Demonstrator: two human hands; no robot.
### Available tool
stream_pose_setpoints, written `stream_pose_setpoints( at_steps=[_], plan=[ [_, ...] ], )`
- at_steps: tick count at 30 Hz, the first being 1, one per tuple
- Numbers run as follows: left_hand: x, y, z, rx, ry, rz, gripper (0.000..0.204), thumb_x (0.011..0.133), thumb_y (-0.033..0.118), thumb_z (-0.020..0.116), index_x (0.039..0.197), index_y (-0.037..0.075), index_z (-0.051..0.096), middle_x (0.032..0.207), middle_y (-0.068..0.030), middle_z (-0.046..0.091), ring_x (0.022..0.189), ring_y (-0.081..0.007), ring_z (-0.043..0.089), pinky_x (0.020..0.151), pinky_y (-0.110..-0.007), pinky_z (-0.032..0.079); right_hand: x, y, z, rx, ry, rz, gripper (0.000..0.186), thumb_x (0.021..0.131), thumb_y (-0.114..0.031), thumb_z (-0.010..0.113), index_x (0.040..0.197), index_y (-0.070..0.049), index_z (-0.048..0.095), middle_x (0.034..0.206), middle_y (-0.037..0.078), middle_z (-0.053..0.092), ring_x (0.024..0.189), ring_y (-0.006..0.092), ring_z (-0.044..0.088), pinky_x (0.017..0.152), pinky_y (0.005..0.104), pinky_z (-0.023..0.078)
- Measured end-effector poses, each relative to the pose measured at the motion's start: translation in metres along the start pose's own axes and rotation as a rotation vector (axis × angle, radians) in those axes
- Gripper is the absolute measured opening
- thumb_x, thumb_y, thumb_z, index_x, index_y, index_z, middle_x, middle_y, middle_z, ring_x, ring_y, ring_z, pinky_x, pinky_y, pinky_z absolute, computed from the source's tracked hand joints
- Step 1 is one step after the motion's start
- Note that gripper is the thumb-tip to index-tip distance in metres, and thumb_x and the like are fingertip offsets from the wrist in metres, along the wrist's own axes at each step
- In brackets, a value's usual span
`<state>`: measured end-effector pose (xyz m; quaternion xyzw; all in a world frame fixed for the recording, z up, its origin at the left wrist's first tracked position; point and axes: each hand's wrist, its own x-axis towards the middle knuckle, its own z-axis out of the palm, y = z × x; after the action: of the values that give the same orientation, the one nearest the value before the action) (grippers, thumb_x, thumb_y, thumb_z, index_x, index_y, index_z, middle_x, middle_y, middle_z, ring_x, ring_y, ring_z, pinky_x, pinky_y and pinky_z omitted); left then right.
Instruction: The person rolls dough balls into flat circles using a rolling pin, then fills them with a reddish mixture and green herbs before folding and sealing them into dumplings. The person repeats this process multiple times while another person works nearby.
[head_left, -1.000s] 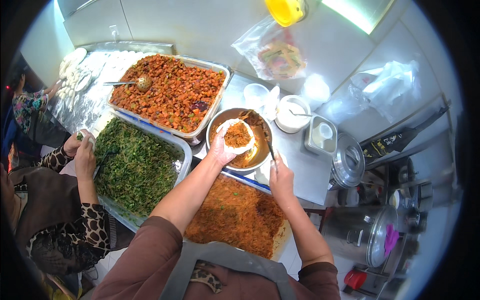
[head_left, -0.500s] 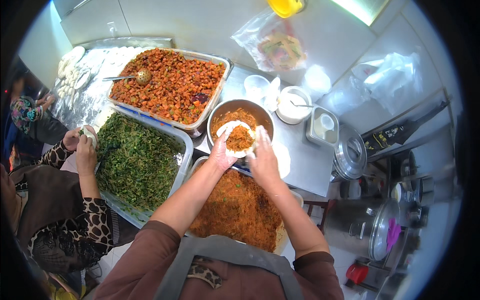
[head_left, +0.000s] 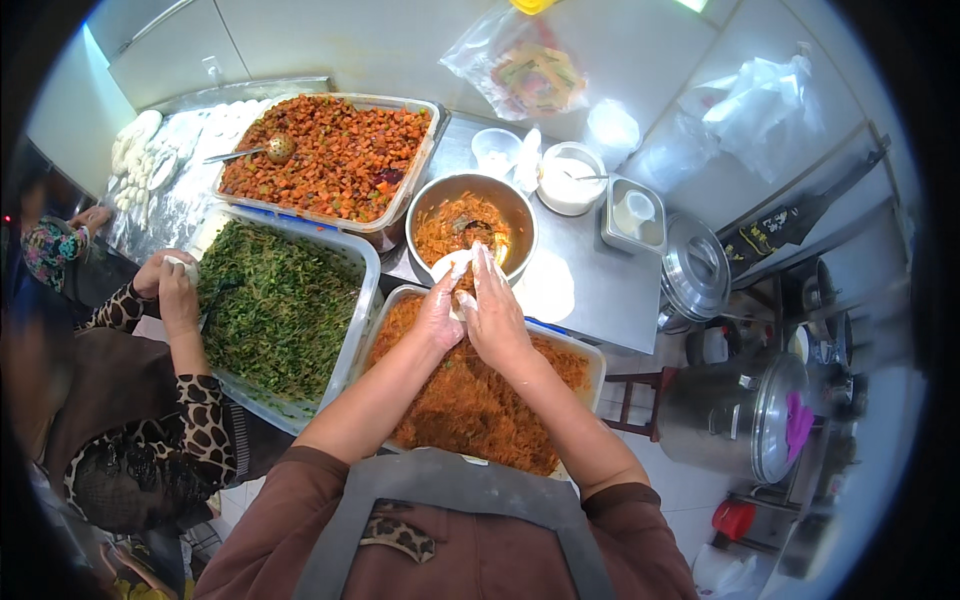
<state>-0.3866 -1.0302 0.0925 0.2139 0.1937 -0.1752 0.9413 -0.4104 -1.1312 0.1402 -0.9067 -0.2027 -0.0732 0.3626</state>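
Your left hand (head_left: 436, 315) cups a white, floured round of soft dough (head_left: 449, 266), gripping it from the left, seemingly to stop it sagging. Your right hand (head_left: 493, 320) lies against its other side, fingers straight and together; cannot tell whether they pinch. Dough sits between both sets of fingers, over the near edge of a round silver metal bowl (head_left: 516, 206), probably so spills drop back in. Count: one dough round held; one bowl, at your fingertips; three rectangular plastic tubs: orange-shred tub (head_left: 600, 366) nearer you than the fingers, chopped-greens tub (head_left: 366, 310) left of them, diced-orange tub (head_left: 430, 143) beyond and left, one perforated metal spoon (head_left: 280, 150) in it.
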Motion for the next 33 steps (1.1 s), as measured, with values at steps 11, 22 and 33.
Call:
stream_pose_setpoints(
  at_steps=[11, 22, 33],
  plan=[
    [-0.057, 0.000, -0.004, -0.217, -0.122, -0.039, 0.034, 0.088, 0.024, 0.049, 0.118, 0.009, 0.051, 0.119, -0.0118, 0.054, 0.110, -0.0283, 0.052, 0.095, -0.049, 0.041, -0.010, 0.007, -0.039, 0.862, 0.053, 0.013, 0.050, 0.097, -0.028, 0.026, 0.137, 0.002, 0.021, 0.136, 0.018, 0.035, 0.126, 0.0253, 0.036, 0.105, 0.0368, 0.027],
    [-0.098, 0.005, -0.011, -0.193, -0.132, -0.108, 0.037, 0.087, 0.023, 0.050, 0.119, 0.005, 0.049, 0.120, -0.0124, 0.052, 0.111, -0.0283, 0.051, 0.097, -0.047, 0.039, -0.101, 0.028, -0.011, 0.176, 0.059, 0.222, 0.026, 0.086, -0.003, 0.043, 0.107, 0.000, 0.058, 0.096, 0.015, 0.063, 0.091, 0.0318, 0.061, 0.083, 0.0384, 0.047],
    [-0.120, 0.009, -0.032, -0.168, -0.200, -0.295, 0.036, 0.088, 0.022, 0.048, 0.120, 0.008, 0.048, 0.122, -0.0121, 0.051, 0.111, -0.0290, 0.051, 0.097, -0.046, 0.040, -0.138, -0.026, 0.014, 0.967, 0.155, 0.513, 0.030, 0.085, -0.003, 0.051, 0.115, 0.003, 0.052, 0.100, 0.006, 0.058, 0.093, 0.0096, 0.054, 0.082, 0.0230, 0.043]
  ],
)
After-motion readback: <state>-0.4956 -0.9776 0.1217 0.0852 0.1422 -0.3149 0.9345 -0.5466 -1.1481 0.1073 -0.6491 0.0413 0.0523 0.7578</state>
